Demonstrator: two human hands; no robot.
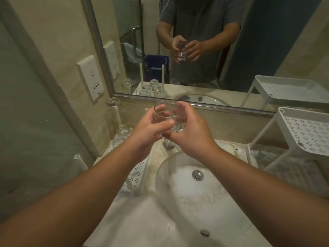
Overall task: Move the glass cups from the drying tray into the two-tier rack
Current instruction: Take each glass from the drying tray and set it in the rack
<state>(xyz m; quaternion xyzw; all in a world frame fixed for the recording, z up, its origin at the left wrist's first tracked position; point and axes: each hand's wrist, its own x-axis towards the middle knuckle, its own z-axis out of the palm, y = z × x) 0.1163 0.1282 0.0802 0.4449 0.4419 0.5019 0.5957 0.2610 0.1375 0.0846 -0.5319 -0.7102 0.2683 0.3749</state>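
A clear glass cup (pixel 166 111) is held in the air above the back of the sink, mouth tilted toward me. My left hand (pixel 150 130) grips its left side, thumb across the front. My right hand (pixel 191 132) wraps its right side and base. The white drying tray (pixel 136 172) with upright pegs lies at the left of the sink, partly under my left arm. Upside-down glass cups stand on it, one high on a peg (pixel 112 102) and one low (pixel 123 131). The white two-tier rack (pixel 306 132) stands at the right, both perforated shelves bare.
A round white sink (pixel 192 189) with a metal drain lies below my hands. A mirror (pixel 204 50) covers the wall behind, reflecting a person, the cup and the rack. A wall socket plate (pixel 90 78) sits on the left wall. A tap base (pixel 168 145) hides behind my hands.
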